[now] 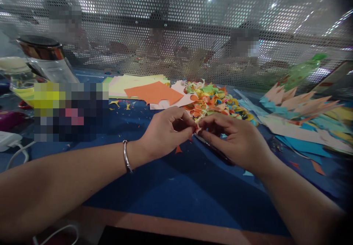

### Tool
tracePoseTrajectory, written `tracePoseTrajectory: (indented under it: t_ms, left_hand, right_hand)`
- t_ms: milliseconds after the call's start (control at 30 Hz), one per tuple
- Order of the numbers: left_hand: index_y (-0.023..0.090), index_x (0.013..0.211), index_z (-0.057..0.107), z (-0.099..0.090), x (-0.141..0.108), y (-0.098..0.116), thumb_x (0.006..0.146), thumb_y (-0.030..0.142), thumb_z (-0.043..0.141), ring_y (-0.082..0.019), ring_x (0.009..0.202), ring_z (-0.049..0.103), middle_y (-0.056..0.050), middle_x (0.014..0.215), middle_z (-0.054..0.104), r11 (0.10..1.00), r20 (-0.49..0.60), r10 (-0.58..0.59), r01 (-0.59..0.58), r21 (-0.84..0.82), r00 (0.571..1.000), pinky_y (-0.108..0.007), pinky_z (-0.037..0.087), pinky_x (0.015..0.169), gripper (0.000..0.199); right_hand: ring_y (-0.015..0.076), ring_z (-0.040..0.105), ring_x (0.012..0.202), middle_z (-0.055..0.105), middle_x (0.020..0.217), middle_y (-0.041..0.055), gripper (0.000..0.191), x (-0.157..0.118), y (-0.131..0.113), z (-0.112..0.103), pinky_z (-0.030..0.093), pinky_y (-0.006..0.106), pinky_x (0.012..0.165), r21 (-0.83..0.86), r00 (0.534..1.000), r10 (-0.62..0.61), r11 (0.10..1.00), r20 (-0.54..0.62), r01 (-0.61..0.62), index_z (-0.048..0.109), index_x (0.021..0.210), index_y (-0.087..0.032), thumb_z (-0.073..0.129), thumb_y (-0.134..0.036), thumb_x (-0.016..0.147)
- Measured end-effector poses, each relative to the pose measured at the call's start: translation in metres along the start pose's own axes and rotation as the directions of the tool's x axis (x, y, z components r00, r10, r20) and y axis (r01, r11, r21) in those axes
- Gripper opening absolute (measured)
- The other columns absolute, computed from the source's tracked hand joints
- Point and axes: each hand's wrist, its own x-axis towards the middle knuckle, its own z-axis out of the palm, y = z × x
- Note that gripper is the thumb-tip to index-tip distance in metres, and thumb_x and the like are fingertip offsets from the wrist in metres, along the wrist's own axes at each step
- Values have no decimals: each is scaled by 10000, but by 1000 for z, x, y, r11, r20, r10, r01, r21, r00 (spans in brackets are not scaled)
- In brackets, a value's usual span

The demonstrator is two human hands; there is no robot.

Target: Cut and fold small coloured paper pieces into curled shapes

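Nearest on my feed, the two bare arms come in from the sides over the dark blue surface (165, 193). I see the left hand (165, 131), with a shiny silver bangle (126, 156) on its wrist, and the right hand (237, 138), fingers bent. Each grip is pinched narrow on one tiny orange-and-white scrap (196, 128) between them, mostly hidden. Just past the hands sits a heap of small curly paper bits in many colours (217, 101). Farther left, a clear bottle with a white cap (22, 78) has yellow liquid inside. I can't tell what's in the tall clear bottle with a dark-and-copper lid (52, 64) behind it, or the see-through green bottle (303, 69) far right.
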Motion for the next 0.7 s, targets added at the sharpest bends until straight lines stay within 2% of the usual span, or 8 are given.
tracePoseTrajectory:
  t_ms: [133, 267, 400, 700]
  left_hand:
    - [190, 808, 696, 1, -3, 1, 795, 154, 679, -107, 691, 688, -9, 783, 736, 992, -65, 80, -73, 98, 995, -227, 575, 658, 41]
    - [189, 822, 725, 0, -4, 1, 796, 100, 662, -115, 757, 700, -13, 822, 754, 972, -49, 142, -130, 198, 989, -225, 568, 682, 112]
    - [192, 842, 745, -2, -4, 1, 800, 86, 676, -125, 797, 706, -18, 852, 765, 956, -27, 160, -148, 254, 987, -232, 568, 699, 134]
    - [178, 855, 733, -5, -3, -5, 826, 56, 663, -125, 784, 686, -22, 846, 732, 914, 38, 272, -270, 302, 962, -237, 569, 711, 144]
  right_hand:
    - [162, 676, 663, 767, 836, 25, 103, 0, -1, -1, 533, 274, 633, -109, 992, -119, 987, -39, 115, 748, 987, -230, 650, -229, 957]
    - [200, 726, 784, 775, 902, 48, 98, 0, 3, 1, 556, 307, 701, -167, 974, -219, 964, -63, 206, 744, 973, -236, 650, -205, 971]
    - [231, 748, 852, 777, 942, 66, 98, -1, 6, 3, 573, 355, 770, -187, 969, -243, 955, -48, 230, 728, 952, -239, 646, -197, 986]
    - [235, 754, 859, 773, 927, 77, 123, 0, 9, 5, 565, 346, 752, -278, 943, -331, 907, -13, 315, 693, 937, -217, 617, -146, 1001]
